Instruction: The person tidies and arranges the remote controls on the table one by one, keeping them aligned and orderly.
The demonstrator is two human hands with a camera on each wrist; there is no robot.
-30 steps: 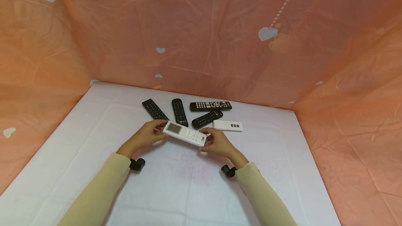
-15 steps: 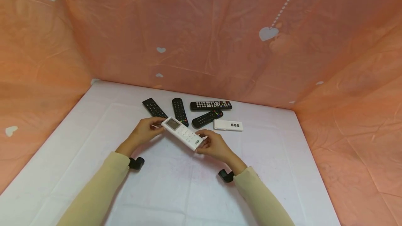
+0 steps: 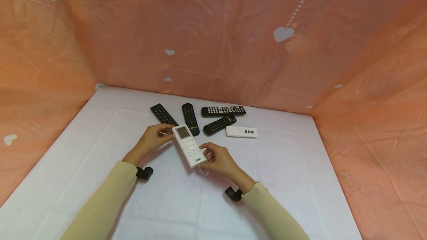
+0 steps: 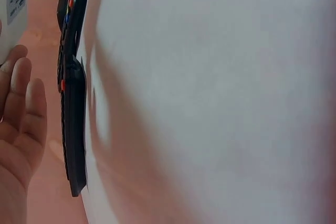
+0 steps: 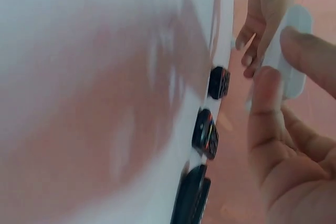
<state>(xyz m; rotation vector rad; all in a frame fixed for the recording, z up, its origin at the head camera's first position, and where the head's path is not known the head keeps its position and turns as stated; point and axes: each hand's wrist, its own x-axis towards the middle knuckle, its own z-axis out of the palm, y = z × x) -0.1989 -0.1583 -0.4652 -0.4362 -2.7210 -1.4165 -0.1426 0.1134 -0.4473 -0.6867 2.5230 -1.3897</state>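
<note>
A white remote (image 3: 188,146) with a small screen at its far end is held just above the white tabletop (image 3: 283,173), lying nearly lengthwise away from me. My left hand (image 3: 152,138) pinches the screen end from the left. My right hand (image 3: 217,159) grips the near end from the right. In the right wrist view the white remote (image 5: 292,51) sits between my right fingers (image 5: 266,109) and thumb, with the left hand (image 5: 269,9) beyond it. The left wrist view catches only a corner of the white remote (image 4: 12,4) above my left fingers (image 4: 22,114).
Behind the hands lie several black remotes (image 3: 163,114) (image 3: 190,118) (image 3: 223,111) (image 3: 219,125) and a small white remote (image 3: 241,132) with three dark buttons. Orange cloth with white hearts (image 3: 213,40) walls the table on three sides.
The white remote has turned from lying crosswise to pointing away from me. My right hand swung its near end toward me and leftward; the left hand stayed at the screen end.
</note>
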